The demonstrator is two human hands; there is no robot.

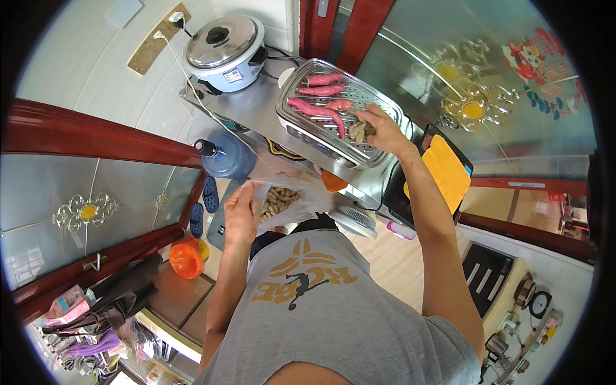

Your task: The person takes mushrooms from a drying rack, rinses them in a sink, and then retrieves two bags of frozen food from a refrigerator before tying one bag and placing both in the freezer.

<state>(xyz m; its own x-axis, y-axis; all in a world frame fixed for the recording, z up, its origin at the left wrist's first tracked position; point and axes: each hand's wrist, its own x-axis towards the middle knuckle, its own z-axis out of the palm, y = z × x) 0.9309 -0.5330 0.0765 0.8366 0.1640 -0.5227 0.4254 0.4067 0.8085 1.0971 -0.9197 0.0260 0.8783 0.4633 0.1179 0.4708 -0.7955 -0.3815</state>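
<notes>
My left hand (242,211) grips the edge of an open clear plastic bag (313,195), which holds many unshelled peanuts (279,204). My right hand (382,127) is over the right end of a perforated steamer tray (370,98), its fingers at a small pile of peanuts (357,131). Whether the fingers hold any of them cannot be told. Several pink-skinned sweet potatoes (317,111) lie on the tray's left and middle part. The rectangular electric steamer (317,144) under the tray stands on a metal counter.
A light-blue electric cooker (224,57) with a metal lid stands left of the steamer. A yellow cloth (442,171) lies on a black appliance at the right. Below the counter are a blue water jug (231,156), blue slippers (210,195) and an orange-lined bin (186,258). Cords run along the counter.
</notes>
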